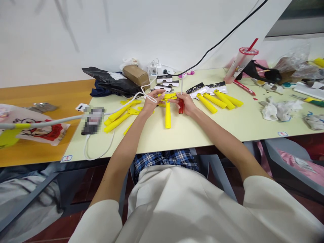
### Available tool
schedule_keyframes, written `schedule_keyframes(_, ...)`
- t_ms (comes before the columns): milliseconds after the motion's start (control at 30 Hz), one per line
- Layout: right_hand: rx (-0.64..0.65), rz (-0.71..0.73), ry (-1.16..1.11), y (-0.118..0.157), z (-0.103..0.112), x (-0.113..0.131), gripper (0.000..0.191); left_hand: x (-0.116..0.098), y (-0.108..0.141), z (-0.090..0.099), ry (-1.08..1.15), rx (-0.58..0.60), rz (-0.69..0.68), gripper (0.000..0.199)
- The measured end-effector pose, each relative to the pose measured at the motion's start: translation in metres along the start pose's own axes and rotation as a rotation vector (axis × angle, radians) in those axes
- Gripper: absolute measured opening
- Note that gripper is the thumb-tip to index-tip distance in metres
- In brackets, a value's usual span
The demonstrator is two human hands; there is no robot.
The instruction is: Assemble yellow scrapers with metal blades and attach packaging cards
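Looks like a small hand-assembly workshop, makeshift rather than industrial.
Runs along a plain white wall (177, 27) as an orange table (71, 89) beside a pale table (192, 130). Suggests bench work in batches: yellow handles (117, 122) lying in groups, black-and-white cards (196, 90) among them, a red screwdriver (181, 106), a green-and-yellow tool (314, 101) at far right. Reads as informal from the clutter mixed in: a cup (238, 65) with a straw (253, 44), a plastic bag (32, 123), crumpled tissue (272, 109), a white adapter (152, 71). Has grey chairs (280, 152) at the tables, 2 small labels (67, 157) along the edge and a dark red floor (54, 233) below.
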State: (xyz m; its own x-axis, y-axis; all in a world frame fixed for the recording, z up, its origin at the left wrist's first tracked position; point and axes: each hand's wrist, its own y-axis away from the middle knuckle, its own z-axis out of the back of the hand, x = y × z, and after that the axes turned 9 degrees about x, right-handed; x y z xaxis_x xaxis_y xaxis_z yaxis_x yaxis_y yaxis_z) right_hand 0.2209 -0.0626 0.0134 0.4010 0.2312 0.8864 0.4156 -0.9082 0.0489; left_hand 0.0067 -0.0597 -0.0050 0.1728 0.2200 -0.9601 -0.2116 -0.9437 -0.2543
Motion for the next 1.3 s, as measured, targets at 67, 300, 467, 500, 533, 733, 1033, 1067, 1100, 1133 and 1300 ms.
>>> schedule_keyframes(67,0.006,0.026,-0.014,0.000,0.001,0.000,0.026,0.000,0.000,0.002,-0.030,0.034,0.003,0.052)
schedule_keyframes(300,-0.001,0.039,0.031,-0.001,0.002,-0.002,0.028,-0.002,-0.003,0.008,-0.138,0.094,-0.024,0.055)
schedule_keyframes(467,-0.090,0.070,0.056,-0.002,0.001,-0.006,0.027,-0.004,0.001,0.003,-0.145,0.128,-0.005,0.056)
schedule_keyframes(500,-0.104,0.071,0.060,-0.002,0.000,-0.006,0.026,-0.005,0.002,0.002,-0.142,0.132,0.008,0.056)
schedule_keyframes(533,-0.116,0.070,0.066,-0.001,-0.001,-0.006,0.025,-0.005,0.003,0.001,-0.139,0.135,0.021,0.056)
schedule_keyframes(733,-0.152,0.080,0.119,-0.001,-0.001,-0.009,0.043,-0.006,0.007,-0.003,-0.108,0.138,0.059,0.053)
schedule_keyframes(1033,-0.091,0.067,0.112,0.001,0.000,-0.008,0.037,-0.014,0.010,-0.011,-0.073,0.089,0.056,0.050)
schedule_keyframes(1067,-0.080,0.062,0.111,0.002,-0.001,-0.007,0.035,-0.013,0.010,-0.010,-0.067,0.078,0.061,0.050)
schedule_keyframes(1100,-0.071,0.062,0.109,0.002,-0.002,-0.006,0.033,-0.011,0.008,-0.010,-0.063,0.066,0.063,0.049)
schedule_keyframes(1133,-0.066,0.063,0.107,0.003,-0.002,-0.005,0.031,-0.010,0.007,-0.009,-0.062,0.054,0.060,0.047)
schedule_keyframes(1300,-0.075,0.071,0.105,0.003,-0.002,-0.002,0.028,-0.002,0.001,-0.004,-0.088,0.016,0.011,0.039)
